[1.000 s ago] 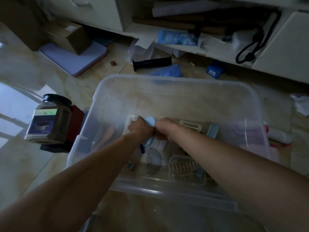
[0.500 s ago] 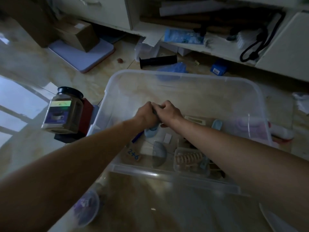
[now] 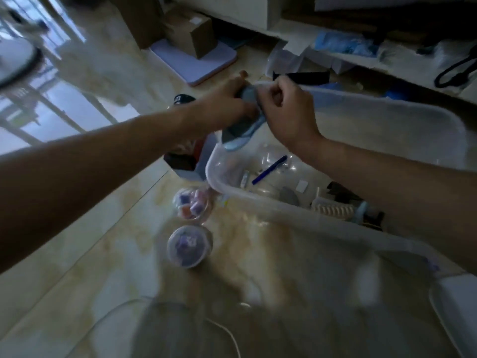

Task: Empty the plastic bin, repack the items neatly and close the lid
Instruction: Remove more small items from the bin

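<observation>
Both hands raised over the far-left corner of the clear plastic bin (image 3: pixel 387 109), sharing one load. Left hand (image 3: pixel 227 104) wrapped around the upper end of a pale blue, blurred item (image 3: pixel 242 133), fingers curled shut on it. Right hand (image 3: pixel 286 109) closed in a pinch on the same item's upper edge. Exact kind of item unreadable through motion blur; light-blue rim, darker grey-blue inside, lower end hanging just above the bin's left wall.

Bin still holding goods: blue pen (image 3: pixel 269 169) near the left wall, small white cards, a comb-like piece (image 3: pixel 333 210) by the near wall, dark bits under the right forearm. Already out on the floor (image 3: pixel 77 241): two round clear tubs of coloured pieces (image 3: pixel 192 206) and (image 3: pixel 188 245) just beside the bin's near-left corner; dark-lidded jar (image 3: pixel 183 99) and a red box beyond the left wall, mostly hidden by the left arm.

Judged step: emptying, roughly midway.

To do well:
- Carry item clear over the left wall, lower end lifted so as not to clip the rim.
- Set down on open floor left of the bin, apart from the tubs, not atop them.
- Release pinch only once item rests flat.
- Group loose small items together for easier repacking.

Lid: possibly the pale panel at the frame's lower right; uncertain.
</observation>
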### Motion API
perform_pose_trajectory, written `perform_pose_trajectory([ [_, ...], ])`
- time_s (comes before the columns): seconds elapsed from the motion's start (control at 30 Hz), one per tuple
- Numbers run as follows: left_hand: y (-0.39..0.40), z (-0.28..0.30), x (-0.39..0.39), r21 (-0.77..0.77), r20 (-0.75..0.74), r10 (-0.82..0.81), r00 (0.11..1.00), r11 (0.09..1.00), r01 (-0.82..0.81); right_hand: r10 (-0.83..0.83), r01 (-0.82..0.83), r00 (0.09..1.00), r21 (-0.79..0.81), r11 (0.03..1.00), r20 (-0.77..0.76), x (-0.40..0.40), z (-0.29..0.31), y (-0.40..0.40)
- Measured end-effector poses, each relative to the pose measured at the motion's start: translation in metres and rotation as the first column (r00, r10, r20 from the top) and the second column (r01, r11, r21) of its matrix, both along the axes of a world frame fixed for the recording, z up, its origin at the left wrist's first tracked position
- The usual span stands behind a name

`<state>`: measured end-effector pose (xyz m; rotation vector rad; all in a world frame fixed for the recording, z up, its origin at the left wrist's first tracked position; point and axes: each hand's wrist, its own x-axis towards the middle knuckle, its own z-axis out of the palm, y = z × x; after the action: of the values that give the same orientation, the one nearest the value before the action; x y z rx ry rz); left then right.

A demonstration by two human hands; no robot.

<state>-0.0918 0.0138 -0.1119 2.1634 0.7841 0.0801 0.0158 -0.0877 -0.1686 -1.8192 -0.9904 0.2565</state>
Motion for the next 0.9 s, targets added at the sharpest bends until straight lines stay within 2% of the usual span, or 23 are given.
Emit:
perform_pose_trajectory([
  [0.07, 0.004, 0.008, -0.027, -0.019, 0.000, 0.061, 0.998, 0.998, -0.061, 0.037, -0.038, 0.999, -0.032, 0.999, -0.015, -0.024, 0.016, 0.013],
  [0.13, 0.005, 0.008, -0.056, -0.010, -0.036, 0.116, 0.993, 0.993, -0.116, 0.090, -0.099, 0.992, -0.094, 0.991, -0.093, -0.051, 0.024, 0.023],
  [0.23, 0.000, -0.003, -0.100, -0.008, -0.062, 0.159, 0.985, 0.987, -0.160, 0.150, -0.185, 0.978, -0.271, 0.945, -0.144, -0.090, 0.031, 0.021],
  [0.33, -0.012, -0.020, -0.148, -0.068, -0.057, 0.031, 0.998, 0.997, -0.035, 0.245, -0.290, 0.957, -0.440, 0.850, -0.156, -0.126, 0.022, 0.004],
  [0.43, -0.025, -0.058, -0.187, 0.153, -0.196, -0.142, 0.970, 0.973, 0.173, 0.352, -0.406, 0.912, -0.570, 0.714, -0.210, -0.156, -0.007, -0.014],
  [0.5, -0.034, -0.090, -0.204, 0.214, -0.318, -0.188, 0.929, 0.941, 0.264, 0.415, -0.482, 0.872, -0.605, 0.633, -0.261, -0.168, -0.033, -0.022],
  [0.6, -0.039, -0.125, -0.225, 0.188, -0.445, -0.143, 0.884, 0.950, 0.248, 0.462, -0.511, 0.847, -0.641, 0.573, -0.263, -0.173, -0.073, -0.027],
  [0.7, -0.038, -0.142, -0.238, 0.173, -0.491, -0.043, 0.870, 0.974, 0.146, 0.515, -0.470, 0.846, -0.655, 0.591, -0.142, -0.177, -0.106, -0.028],
  [0.8, -0.045, -0.154, -0.240, 0.196, -0.525, 0.073, 0.848, 0.980, 0.037, 0.616, -0.536, 0.782, -0.605, 0.589, -0.093, -0.188, -0.122, -0.029],
  [0.9, -0.050, -0.160, -0.234, 0.278, -0.566, 0.137, 0.813, 0.960, 0.032, 0.635, -0.561, 0.769, -0.558, 0.612, -0.077, -0.201, -0.138, -0.026],
])
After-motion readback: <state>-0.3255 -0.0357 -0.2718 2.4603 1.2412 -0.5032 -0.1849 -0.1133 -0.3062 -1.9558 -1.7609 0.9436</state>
